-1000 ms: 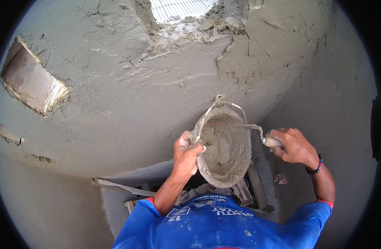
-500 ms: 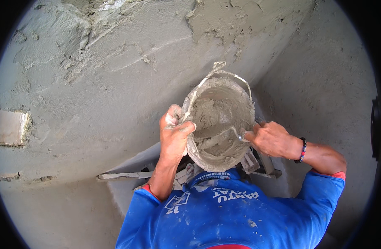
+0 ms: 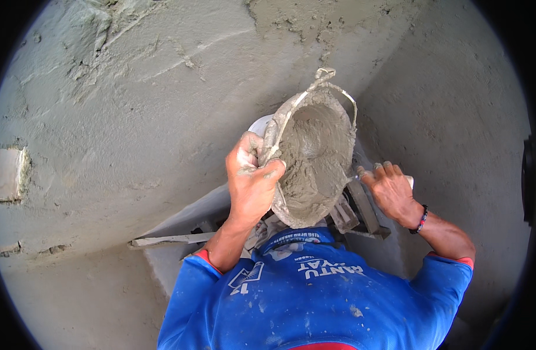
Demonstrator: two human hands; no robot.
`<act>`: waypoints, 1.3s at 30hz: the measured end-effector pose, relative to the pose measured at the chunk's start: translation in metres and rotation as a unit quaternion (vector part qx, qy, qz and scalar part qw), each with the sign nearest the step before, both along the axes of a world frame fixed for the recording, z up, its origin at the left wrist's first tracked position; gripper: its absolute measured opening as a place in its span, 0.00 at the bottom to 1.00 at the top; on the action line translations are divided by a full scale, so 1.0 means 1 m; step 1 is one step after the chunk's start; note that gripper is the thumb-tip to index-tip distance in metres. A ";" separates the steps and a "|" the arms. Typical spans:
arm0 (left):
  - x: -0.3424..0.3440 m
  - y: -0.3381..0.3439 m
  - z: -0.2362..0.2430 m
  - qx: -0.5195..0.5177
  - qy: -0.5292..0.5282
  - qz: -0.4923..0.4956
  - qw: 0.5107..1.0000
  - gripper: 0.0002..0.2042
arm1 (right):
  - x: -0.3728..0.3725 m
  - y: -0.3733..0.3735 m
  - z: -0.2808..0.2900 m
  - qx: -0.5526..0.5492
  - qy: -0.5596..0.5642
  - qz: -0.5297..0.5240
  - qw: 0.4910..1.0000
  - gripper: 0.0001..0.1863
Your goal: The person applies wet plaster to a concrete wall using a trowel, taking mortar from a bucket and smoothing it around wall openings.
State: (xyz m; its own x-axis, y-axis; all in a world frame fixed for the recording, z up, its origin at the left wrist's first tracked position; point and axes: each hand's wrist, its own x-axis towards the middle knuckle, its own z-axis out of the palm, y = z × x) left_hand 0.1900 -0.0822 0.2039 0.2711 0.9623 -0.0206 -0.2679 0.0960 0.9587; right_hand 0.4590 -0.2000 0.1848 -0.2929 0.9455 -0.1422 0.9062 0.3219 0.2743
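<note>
My left hand [image 3: 253, 181], smeared with mortar, grips the left rim of a mortar-caked bucket [image 3: 284, 119]. The bucket tilts so that its mouth faces me, and wet grey mortar [image 3: 311, 160] lies inside it. A wire handle [image 3: 354, 108] stands up over the far rim. Just right of the bucket, my right hand [image 3: 391, 189] is closed round a trowel [image 3: 410, 181]. The pale end of its grip shows past my fist, and a bit of metal shank points at the bucket's rim. Its blade is hard to make out against the mortar.
A plastered grey wall [image 3: 133, 134] fills the left and far side, meeting another wall [image 3: 449, 116] at a corner on the right. A pale recess [image 3: 5, 175] sits at the far left. Below the bucket lie wooden pieces [image 3: 364, 207] and a long batten [image 3: 171, 240].
My right hand has drawn the trowel rightward out of the bucket's mouth. The bucket has tipped a little and shifted slightly, still in my left hand.
</note>
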 end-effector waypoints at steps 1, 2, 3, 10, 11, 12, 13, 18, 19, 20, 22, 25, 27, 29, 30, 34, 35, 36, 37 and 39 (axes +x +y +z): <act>0.002 -0.002 -0.001 0.012 -0.002 0.018 1.000 0.10 | -0.005 -0.002 -0.010 -0.021 0.077 -0.009 0.997 0.19; 0.004 -0.004 -0.002 0.025 -0.004 0.036 0.999 0.08 | -0.011 -0.004 -0.016 -0.043 0.154 -0.017 0.987 0.18; 0.008 -0.005 -0.003 0.044 -0.006 0.044 0.998 0.08 | -0.016 -0.007 -0.020 -0.040 0.155 -0.016 0.987 0.18; 0.010 -0.014 -0.004 0.052 0.015 0.065 0.996 0.07 | -0.042 0.000 -0.043 -0.083 0.391 -0.066 0.914 0.16; 0.009 -0.015 -0.004 0.052 0.024 0.064 0.996 0.07 | -0.043 0.002 -0.044 -0.078 0.402 -0.071 0.910 0.17; 0.007 -0.015 -0.005 0.054 0.033 0.064 0.996 0.07 | -0.043 0.005 -0.044 -0.070 0.413 -0.075 0.905 0.18; 0.004 -0.016 -0.006 0.049 0.030 0.052 0.997 0.11 | -0.041 0.007 -0.044 -0.064 0.413 -0.071 0.906 0.18; 0.005 -0.020 -0.001 0.044 -0.024 0.062 0.997 0.13 | -0.023 0.010 -0.037 -0.030 0.474 -0.037 0.879 0.20; 0.006 -0.021 0.002 0.019 -0.065 0.065 0.996 0.14 | -0.018 0.009 -0.033 -0.025 0.473 -0.033 0.880 0.20; 0.008 -0.023 0.006 -0.005 -0.107 0.066 0.992 0.14 | -0.014 0.007 -0.029 -0.004 0.482 -0.029 0.875 0.18; 0.002 -0.023 0.016 -0.012 -0.121 0.068 0.990 0.14 | -0.005 0.009 -0.013 0.023 0.492 -0.019 0.870 0.17; 0.011 -0.027 0.012 -0.030 -0.121 0.095 0.988 0.14 | 0.025 0.016 -0.014 0.075 0.494 0.006 0.866 0.11; 0.018 -0.025 0.003 -0.025 -0.117 0.096 0.988 0.14 | 0.046 0.023 -0.021 0.088 0.496 0.013 0.864 0.11; 0.019 -0.020 0.003 -0.024 -0.134 0.097 0.986 0.14 | 0.055 0.033 -0.009 0.110 0.506 0.024 0.855 0.15; 0.017 -0.020 0.004 -0.029 -0.137 0.101 0.985 0.13 | 0.058 0.037 0.000 0.131 0.503 0.041 0.853 0.15; 0.017 -0.027 0.012 0.018 -0.114 0.098 0.989 0.12 | 0.079 0.039 0.046 0.250 0.481 0.115 0.833 0.19; 0.019 -0.030 0.014 0.032 -0.125 0.087 0.988 0.12 | 0.083 0.035 0.063 0.267 0.476 0.125 0.829 0.20; 0.020 -0.033 0.016 0.039 -0.135 0.080 0.987 0.12 | 0.087 0.034 0.083 0.285 0.468 0.146 0.824 0.20; 0.022 -0.034 0.017 0.027 -0.142 0.084 0.986 0.12 | 0.087 0.039 0.100 0.276 0.460 0.148 0.831 0.20; 0.023 -0.028 0.015 0.033 -0.151 0.082 0.985 0.12 | 0.084 0.038 0.144 0.276 0.445 0.153 0.838 0.21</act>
State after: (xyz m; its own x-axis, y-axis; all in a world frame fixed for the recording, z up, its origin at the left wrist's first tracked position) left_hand 0.2127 -0.1098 0.2188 0.0962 0.9903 0.1003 -0.5485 -0.0313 0.8356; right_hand 0.5428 -0.1619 0.3289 -0.2914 0.6571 0.6953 0.7291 0.6230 -0.2832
